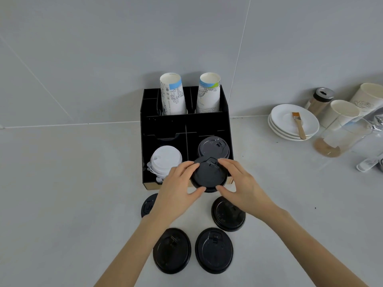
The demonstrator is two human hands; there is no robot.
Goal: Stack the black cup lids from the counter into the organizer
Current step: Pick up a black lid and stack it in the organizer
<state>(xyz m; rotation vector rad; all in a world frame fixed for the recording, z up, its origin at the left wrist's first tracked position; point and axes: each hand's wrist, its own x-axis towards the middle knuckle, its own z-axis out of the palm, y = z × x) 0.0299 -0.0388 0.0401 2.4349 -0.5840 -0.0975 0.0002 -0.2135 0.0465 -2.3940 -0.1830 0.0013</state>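
A black organizer [165,123] stands against the wall. Its front right compartment holds a black lid stack [213,147]; the front left holds white lids [165,159]. Just in front of that right compartment, my left hand [178,189] and my right hand [238,187] grip a black lid [208,175] between them by its rim. On the counter lie several more black lids: one [148,205] partly hidden under my left wrist, one [228,214] under my right wrist, and two nearer me [172,250] [214,250].
Two tall printed paper cups [173,94] [208,93] stand in the organizer's back slots. At the right are stacked white plates [290,121] with a brush [298,125], a shaker jar [320,101], white cups [339,113] and a clear pitcher [339,137].
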